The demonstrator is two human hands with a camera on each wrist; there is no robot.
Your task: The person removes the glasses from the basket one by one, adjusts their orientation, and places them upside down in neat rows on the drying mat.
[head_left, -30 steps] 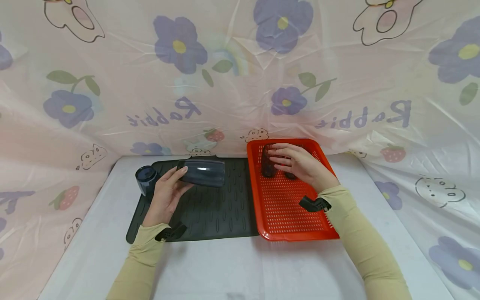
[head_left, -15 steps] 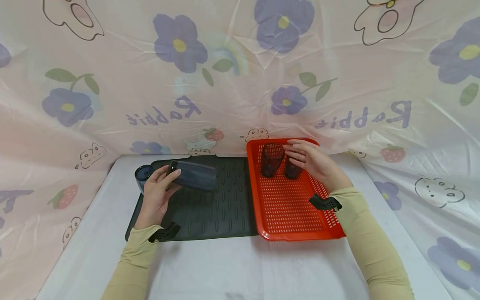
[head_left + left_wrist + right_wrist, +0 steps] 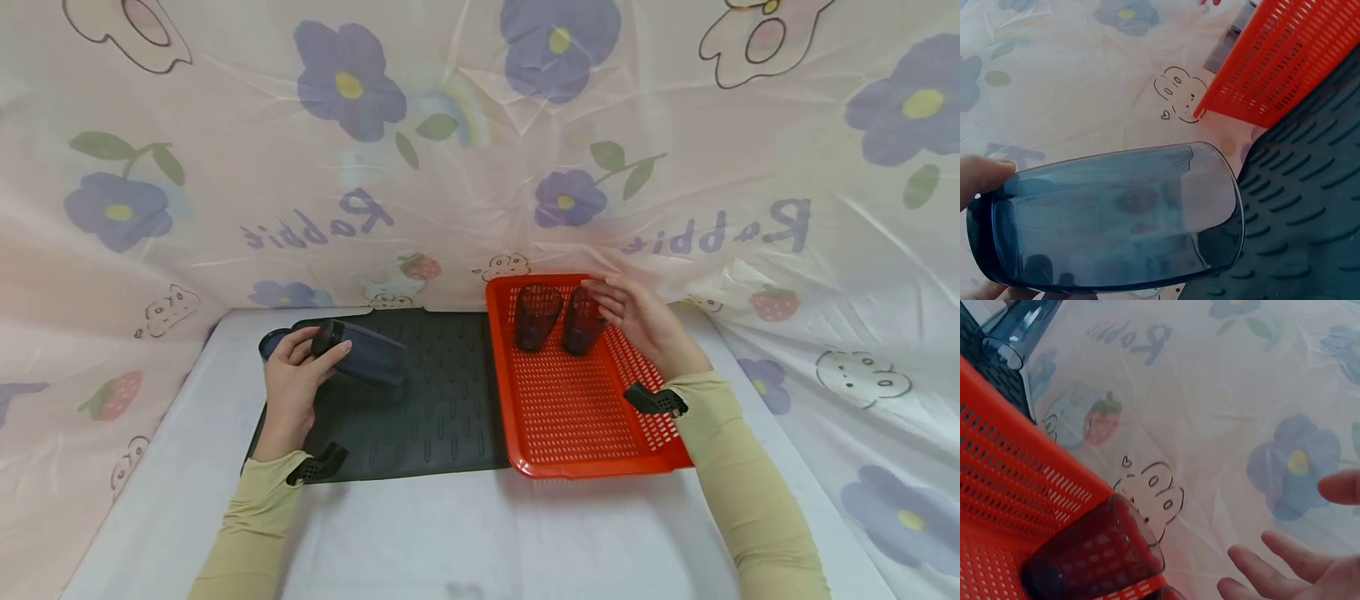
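My left hand (image 3: 288, 392) grips a blue-tinted drinking glass (image 3: 371, 358) around its thick base, above the dark drying mat (image 3: 427, 425). The glass lies nearly sideways, mouth pointing right and slightly down; its clear wall (image 3: 1122, 219) fills the lower left wrist view. Behind my left fingers a second glass (image 3: 272, 340) stands at the mat's back left, mostly hidden. Two more tinted glasses, a left one (image 3: 536, 321) and a right one (image 3: 580, 325), stand in the red basket (image 3: 570, 425). My right hand (image 3: 652, 329) holds nothing, fingers extended and spread beside the right one.
The perforated red basket sits against the mat's right edge. White cloth (image 3: 450, 533) covers the table in front of both. A patterned plastic sheet (image 3: 465, 208) rises as a wall behind and along the sides. Each wrist wears a black strap mount (image 3: 322, 462).
My left hand has moved left with the glass, whose mouth has tipped downward, covering more of the standing glass. The right hand has drawn back rightward, uncovering the two glasses in the basket.
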